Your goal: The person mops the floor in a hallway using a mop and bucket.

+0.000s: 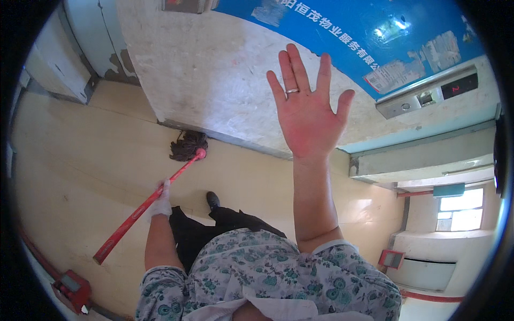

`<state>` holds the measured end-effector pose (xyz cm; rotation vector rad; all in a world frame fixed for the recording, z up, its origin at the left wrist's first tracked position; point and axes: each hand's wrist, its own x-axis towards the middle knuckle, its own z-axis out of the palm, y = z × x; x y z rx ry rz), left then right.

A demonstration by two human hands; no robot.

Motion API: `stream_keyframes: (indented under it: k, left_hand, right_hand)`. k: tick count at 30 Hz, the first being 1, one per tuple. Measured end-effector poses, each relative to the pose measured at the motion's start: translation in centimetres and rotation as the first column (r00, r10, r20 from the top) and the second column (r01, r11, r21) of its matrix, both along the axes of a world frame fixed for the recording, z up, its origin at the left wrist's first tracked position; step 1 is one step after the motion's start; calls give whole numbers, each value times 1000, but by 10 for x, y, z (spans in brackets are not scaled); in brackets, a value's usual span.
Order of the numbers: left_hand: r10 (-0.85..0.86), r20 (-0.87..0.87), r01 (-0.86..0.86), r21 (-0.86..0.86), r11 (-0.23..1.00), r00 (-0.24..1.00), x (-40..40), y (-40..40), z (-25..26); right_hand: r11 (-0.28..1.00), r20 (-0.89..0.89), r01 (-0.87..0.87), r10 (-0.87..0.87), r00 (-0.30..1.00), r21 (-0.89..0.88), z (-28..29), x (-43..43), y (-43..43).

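Note:
My right hand (311, 116) is raised with its palm towards the camera, fingers spread and a ring on one finger; it holds nothing. In a whitish glove, my left hand (161, 202) grips the red handle of a mop (136, 215). The handle slants from lower left up to the dark strands of the mop head (186, 144), which rest on the floor against the foot of the wall. My dark shoe (213, 199) stands on the floor between the mop head and my body.
A scuffed wall (209, 72) bears a blue sign (321, 28) with writing. Near it is an elevator call panel (405, 106). Red boxes stand at lower left (74, 289) and hang at right (391, 259). A window (459, 209) is far right, a worn door (90, 32) upper left.

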<state>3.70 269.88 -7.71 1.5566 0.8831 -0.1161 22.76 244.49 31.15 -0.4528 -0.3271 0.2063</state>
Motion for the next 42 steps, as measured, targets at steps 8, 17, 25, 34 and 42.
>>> stream_keyframes:
  k: [8, 17, 25, 34, 42]
  left_hand:
    - [-253, 19, 249, 119, 961, 967, 24, -37, 13]
    - [-380, 403, 528, -369, 765, 833, 49, -76, -44]
    - [-555, -129, -324, -907, -269, 821, 53, -34, -28]
    - [-234, 680, -85, 402, 912, 695, -31, -27, 307]
    - [-420, 670, -299, 688, 662, 612, -34, 19, 345]
  right_hand:
    - [987, 40, -151, 153, 987, -50, -14, -37, 1]
    - [968, 49, -196, 206, 977, -158, -29, -63, -24]
    - [916, -47, -390, 395, 917, 92, -36, -105, 39]
    - [864, -64, -479, 493, 868, 154, -49, -121, 120]
    - [779, -21, -601, 614, 789, 177, -39, -130, 158]
